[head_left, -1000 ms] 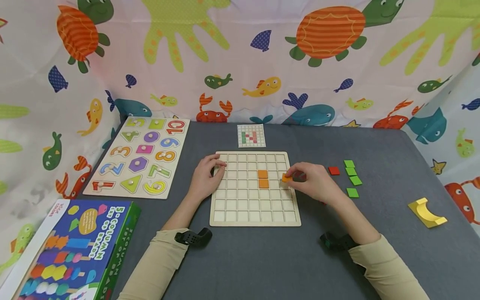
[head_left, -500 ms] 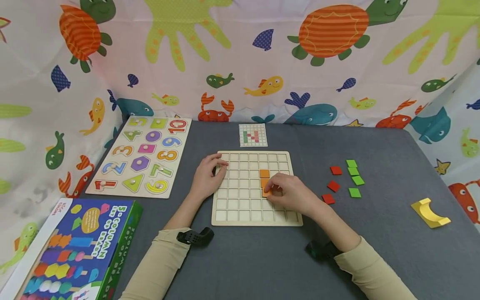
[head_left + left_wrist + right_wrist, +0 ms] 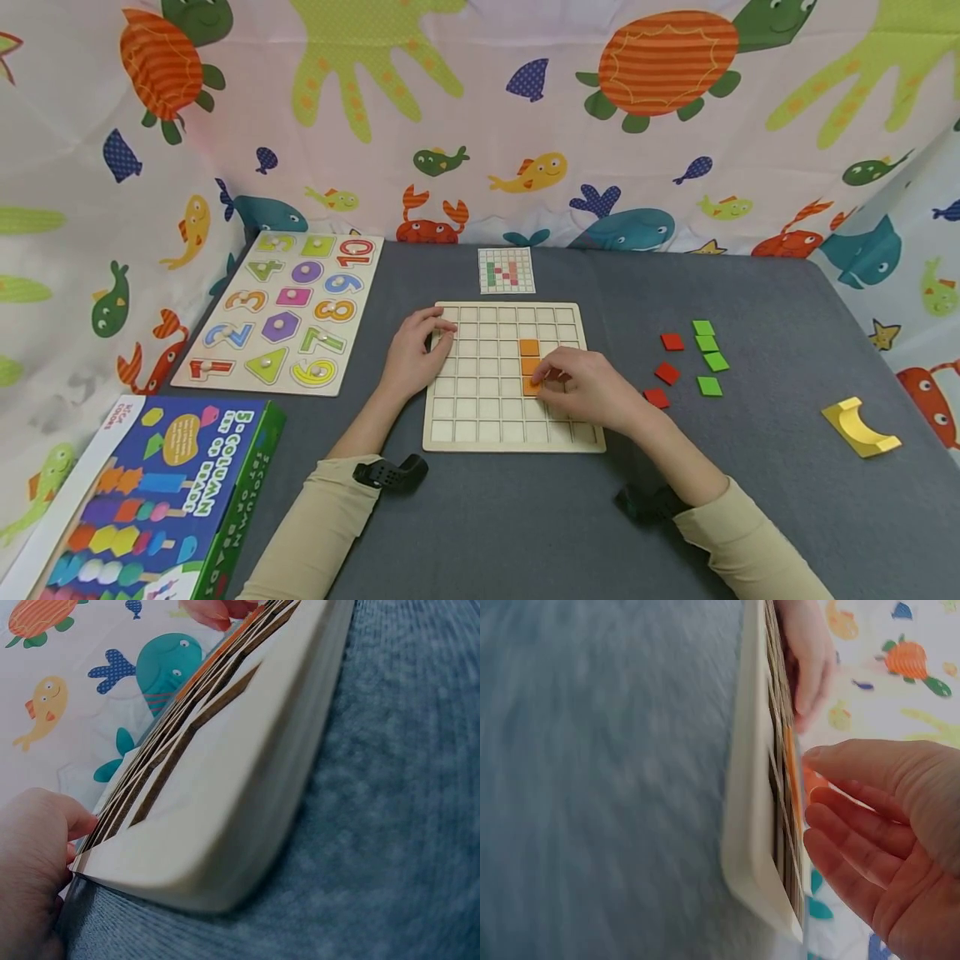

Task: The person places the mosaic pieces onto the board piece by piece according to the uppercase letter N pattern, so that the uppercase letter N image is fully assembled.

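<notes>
A wooden grid board (image 3: pixel 510 446) lies on the table, with a column of three orange tiles (image 3: pixel 528 347) in its cells. My right hand (image 3: pixel 585 383) is over the board, its fingertips at the lowest orange tile (image 3: pixel 529 388), partly covering it. In the right wrist view the thumb and fingers (image 3: pixel 862 862) stand apart with nothing visible between them, and the orange tile lies flat in the grid. My left hand (image 3: pixel 412 350) holds the board's left edge; in the left wrist view its fingertips (image 3: pixel 82 825) grip the rim at a corner.
A small pattern card (image 3: pixel 507 271) lies behind the board. Several green tiles (image 3: pixel 716 361) and red tiles (image 3: pixel 667 372) lie to the right, beyond them a yellow arched block (image 3: pixel 859 427). At left are a number puzzle board (image 3: pixel 281 325) and a blue box (image 3: pixel 142 492).
My right hand has moved left, carrying an orange tile from the board's right edge to the cell below the other two orange tiles, where it now lies flat. My left hand has stayed in place.
</notes>
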`<state>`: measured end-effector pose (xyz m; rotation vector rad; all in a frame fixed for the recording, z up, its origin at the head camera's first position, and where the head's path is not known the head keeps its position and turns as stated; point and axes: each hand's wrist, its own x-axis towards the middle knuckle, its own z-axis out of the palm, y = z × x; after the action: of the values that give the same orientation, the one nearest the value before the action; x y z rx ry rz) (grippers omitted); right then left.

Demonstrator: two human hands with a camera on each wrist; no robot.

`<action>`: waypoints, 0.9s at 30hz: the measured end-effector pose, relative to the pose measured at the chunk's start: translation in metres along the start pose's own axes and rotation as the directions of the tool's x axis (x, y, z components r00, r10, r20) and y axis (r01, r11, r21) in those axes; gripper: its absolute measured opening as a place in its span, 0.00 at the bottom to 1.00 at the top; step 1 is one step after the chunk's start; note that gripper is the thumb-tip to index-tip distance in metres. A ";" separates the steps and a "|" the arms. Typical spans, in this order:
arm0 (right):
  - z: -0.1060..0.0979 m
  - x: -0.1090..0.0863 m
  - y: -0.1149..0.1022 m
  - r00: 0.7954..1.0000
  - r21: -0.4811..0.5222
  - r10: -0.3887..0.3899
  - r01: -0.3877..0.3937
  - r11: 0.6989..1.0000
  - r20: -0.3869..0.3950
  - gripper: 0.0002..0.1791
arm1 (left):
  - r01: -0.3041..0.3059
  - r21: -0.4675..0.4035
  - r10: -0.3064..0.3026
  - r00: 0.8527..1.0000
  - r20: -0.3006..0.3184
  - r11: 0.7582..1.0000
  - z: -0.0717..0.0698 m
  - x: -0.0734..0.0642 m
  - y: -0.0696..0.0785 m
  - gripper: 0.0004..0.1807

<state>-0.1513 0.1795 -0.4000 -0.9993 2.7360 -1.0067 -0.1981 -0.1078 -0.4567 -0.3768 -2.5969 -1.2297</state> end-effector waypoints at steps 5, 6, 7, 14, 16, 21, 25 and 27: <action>-0.021 -0.019 0.012 0.996 -0.021 0.078 -0.079 0.997 -0.034 0.08 | -0.006 -0.006 0.006 1.000 -0.002 1.000 0.000 0.000 0.002 0.09; -0.027 -0.024 0.015 0.995 -0.034 0.093 -0.095 0.995 -0.038 0.09 | -0.008 -0.007 0.008 1.000 -0.003 1.000 0.000 0.000 0.003 0.09; -0.032 -0.030 0.018 0.993 -0.051 0.113 -0.115 0.992 -0.039 0.09 | -0.009 -0.007 0.009 1.000 -0.005 1.000 0.000 0.000 0.003 0.09; -0.060 -0.072 0.037 0.977 -0.132 0.203 -0.210 0.969 -0.065 0.10 | -0.016 -0.003 0.016 1.000 -0.014 1.000 -0.001 0.000 0.001 0.09; -0.064 -0.080 0.041 0.976 -0.149 0.207 -0.215 0.965 -0.068 0.11 | -0.014 -0.005 0.014 1.000 -0.014 1.000 -0.002 0.000 0.001 0.09; -0.067 -0.091 0.050 0.981 -0.177 0.176 -0.188 0.966 -0.081 0.11 | 0.002 0.000 -0.002 1.000 -0.003 1.000 -0.003 0.000 0.001 0.10; -0.067 -0.095 0.052 0.982 -0.180 0.176 -0.186 0.966 -0.071 0.13 | 0.007 0.004 -0.007 1.000 0.004 1.000 -0.001 0.001 0.000 0.10; -0.067 -0.096 0.053 0.982 -0.181 0.175 -0.184 0.966 -0.066 0.14 | 0.006 0.002 -0.006 1.000 0.005 1.000 0.000 0.001 0.000 0.10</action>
<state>-0.1224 0.3048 -0.3948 -0.7374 2.9405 -0.7692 -0.1986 -0.1076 -0.4562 -0.3723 -2.6059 -1.2291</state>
